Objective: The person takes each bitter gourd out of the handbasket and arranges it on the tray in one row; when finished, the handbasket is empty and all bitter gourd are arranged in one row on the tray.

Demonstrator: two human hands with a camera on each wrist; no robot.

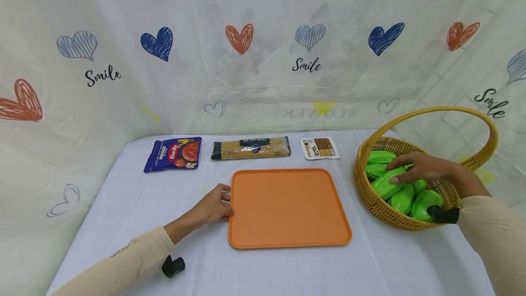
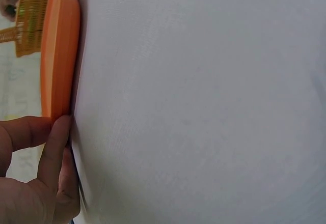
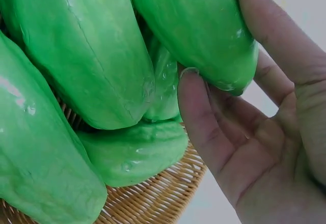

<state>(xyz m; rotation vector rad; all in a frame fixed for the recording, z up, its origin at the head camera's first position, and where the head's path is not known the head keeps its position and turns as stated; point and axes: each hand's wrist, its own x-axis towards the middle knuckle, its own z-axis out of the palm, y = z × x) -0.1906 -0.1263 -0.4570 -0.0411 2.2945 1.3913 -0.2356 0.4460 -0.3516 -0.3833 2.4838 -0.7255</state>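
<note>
At its left edge, an orange tray (image 1: 287, 209) lies between the thumb and fingers of my left hand (image 1: 213, 204). The left wrist view shows those fingertips pinching the tray's rim close to the tablecloth. Over in the wicker basket (image 1: 378, 214), my right hand (image 1: 423, 168) reaches among several glossy green elongated vegetables (image 1: 400, 200). In the right wrist view its thumb and fingers grip the end of one green vegetable (image 3: 204, 25), against others in the pile. Which exact kind of vegetable they are, I cannot tell.
Along the back of the table lie a blue Barilla pouch (image 1: 174, 154), a pack of spaghetti (image 1: 251, 148) and a small white-and-brown packet (image 1: 319, 148). The basket's tall handle (image 1: 444, 109) arches over the right hand. A heart-printed curtain (image 1: 263, 81) hangs behind.
</note>
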